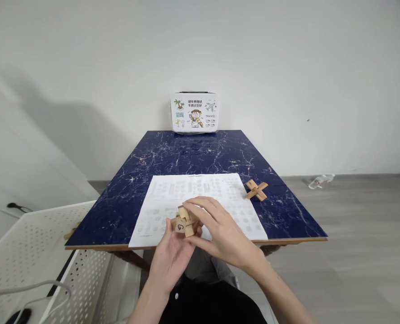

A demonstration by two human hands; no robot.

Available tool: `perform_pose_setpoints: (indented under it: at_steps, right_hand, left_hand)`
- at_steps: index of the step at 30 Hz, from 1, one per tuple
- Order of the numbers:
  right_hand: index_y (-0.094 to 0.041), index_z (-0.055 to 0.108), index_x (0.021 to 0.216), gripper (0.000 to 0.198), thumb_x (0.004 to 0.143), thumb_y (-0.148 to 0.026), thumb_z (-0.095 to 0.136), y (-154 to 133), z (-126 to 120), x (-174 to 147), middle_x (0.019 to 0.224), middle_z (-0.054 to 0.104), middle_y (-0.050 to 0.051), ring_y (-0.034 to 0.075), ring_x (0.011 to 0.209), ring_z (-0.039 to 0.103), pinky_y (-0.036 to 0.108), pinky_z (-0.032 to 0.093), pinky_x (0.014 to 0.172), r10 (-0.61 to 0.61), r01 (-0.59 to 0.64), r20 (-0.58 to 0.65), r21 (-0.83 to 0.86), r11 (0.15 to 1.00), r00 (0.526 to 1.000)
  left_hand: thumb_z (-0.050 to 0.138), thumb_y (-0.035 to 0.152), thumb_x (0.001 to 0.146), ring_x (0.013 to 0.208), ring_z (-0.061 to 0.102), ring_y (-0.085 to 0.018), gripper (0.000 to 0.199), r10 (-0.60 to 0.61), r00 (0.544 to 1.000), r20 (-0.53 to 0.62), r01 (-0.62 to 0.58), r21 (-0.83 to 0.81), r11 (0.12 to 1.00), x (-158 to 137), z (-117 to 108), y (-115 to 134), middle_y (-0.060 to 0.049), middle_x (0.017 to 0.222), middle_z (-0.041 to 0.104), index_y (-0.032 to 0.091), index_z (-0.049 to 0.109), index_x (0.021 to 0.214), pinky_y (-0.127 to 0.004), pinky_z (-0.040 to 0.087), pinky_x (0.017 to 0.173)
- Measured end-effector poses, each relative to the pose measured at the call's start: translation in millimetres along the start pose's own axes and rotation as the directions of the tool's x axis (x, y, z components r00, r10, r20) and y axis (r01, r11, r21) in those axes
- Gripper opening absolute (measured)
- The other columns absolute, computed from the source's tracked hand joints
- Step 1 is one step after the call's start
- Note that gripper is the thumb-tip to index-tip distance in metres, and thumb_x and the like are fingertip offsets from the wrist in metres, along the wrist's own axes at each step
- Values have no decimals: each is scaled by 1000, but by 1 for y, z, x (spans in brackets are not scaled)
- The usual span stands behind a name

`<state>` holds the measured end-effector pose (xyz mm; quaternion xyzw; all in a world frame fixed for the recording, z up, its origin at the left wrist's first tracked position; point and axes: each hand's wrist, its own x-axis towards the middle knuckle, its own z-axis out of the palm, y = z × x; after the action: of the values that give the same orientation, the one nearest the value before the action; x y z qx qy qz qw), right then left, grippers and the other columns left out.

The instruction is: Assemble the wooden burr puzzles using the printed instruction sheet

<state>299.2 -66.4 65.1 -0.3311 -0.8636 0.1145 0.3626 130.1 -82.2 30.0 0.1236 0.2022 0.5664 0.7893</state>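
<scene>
Just above the near edge of the blue worktop, over the lower part of the printed sheet, a wooden block cluster sat between both hands. The left hand cupped it palm up, thumb against its left side; how its fingers pressed underneath was hidden. The right hand arched over from the right, its fingers and thumb pinching the cluster across its far and near sides. Good handling seemed to call for the cupped palm to be the steady support while the right fingers pressed lightly and squarely, since a skewed push could have jammed or loosened a block. The marked face was visible, probably useful for telling blocks apart. Crossed wooden pieces lay just beside the sheet's right edge, clear of both wrists.
</scene>
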Motion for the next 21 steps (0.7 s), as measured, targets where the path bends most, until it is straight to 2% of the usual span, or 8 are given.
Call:
perform_pose_setpoints:
  at_steps: [5, 10, 13, 18, 21]
  right_hand:
    - [-24, 40, 151, 63, 96, -32, 69, 5, 5, -5, 147, 56, 14, 30, 137, 53, 52, 51, 110, 34, -32, -33, 60, 998, 999]
    - [-26, 43, 148, 62, 94, -34, 72, 9, 4, -10, 141, 62, 13, 29, 129, 60, 49, 55, 104, 67, -63, -39, 110, 992, 997]
    - [-26, 45, 148, 62, 93, -33, 73, 10, 4, -12, 138, 64, 13, 30, 126, 62, 48, 57, 101, 56, -50, -62, 97, 994, 996]
    - [-23, 44, 148, 61, 94, -29, 71, 10, 6, -14, 138, 64, 14, 29, 125, 62, 47, 55, 101, -4, 8, -90, 40, 999, 996]
    - [-24, 45, 146, 60, 93, -28, 71, 11, 8, -14, 136, 65, 13, 29, 123, 63, 46, 56, 99, -13, 17, -128, 33, 999, 992]
  left_hand:
    - [56, 40, 105, 104, 73, -23, 33, -7, 1000, 5, 7, 72, 997, -2, 2, -3, -10, 112, 77, 16, 76, 113, -40, 53, 106]
    - [56, 53, 103, 121, 67, -30, 47, -33, 999, 24, 25, 258, 966, -6, 1, -2, -11, 123, 74, 18, 69, 132, -45, 47, 111]
    - [54, 59, 101, 124, 65, -32, 55, -44, 998, 42, 28, 320, 947, -8, 7, 1, -12, 124, 74, 19, 64, 139, -47, 45, 112]
    - [58, 52, 102, 122, 65, -32, 47, 4, 1000, 11, -9, 448, 894, -11, 20, 1, -13, 123, 74, 16, 69, 129, -45, 48, 108]
    - [64, 50, 99, 121, 65, -32, 43, 79, 997, 19, -77, 522, 850, -13, 26, -2, -12, 123, 73, 17, 70, 127, -42, 50, 104]
